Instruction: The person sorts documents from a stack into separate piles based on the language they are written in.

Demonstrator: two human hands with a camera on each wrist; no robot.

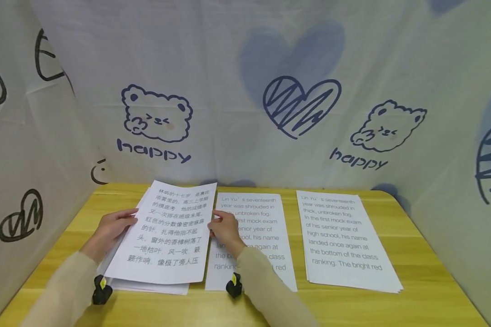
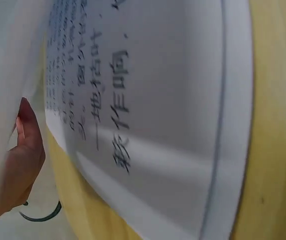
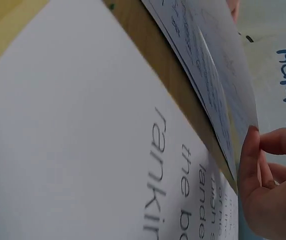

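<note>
A white sheet of paper (image 1: pixel 163 236) with printed Chinese text is raised between both hands, tilted over a paper pile (image 1: pixel 147 287) at the table's left. My left hand (image 1: pixel 110 229) pinches its left edge. On the opposite edge, my right hand (image 1: pixel 227 229) grips it between thumb and fingers. The left wrist view has the left hand (image 2: pixel 25 160) at the raised sheet, above a printed page (image 2: pixel 173 100) on the pile. In the right wrist view, the right hand's (image 3: pixel 273 185) thumb and forefinger meet on the sheet's (image 3: pixel 238 85) edge.
A pile of English-printed sheets (image 1: pixel 249 213) lies in the middle, partly covered by the right forearm. Another English-printed pile (image 1: pixel 343 236) lies farther right, its lower edges slightly fanned. Behind the yellow wooden table (image 1: pixel 417 272) hangs a white curtain (image 1: pixel 229 136) with bear and heart drawings.
</note>
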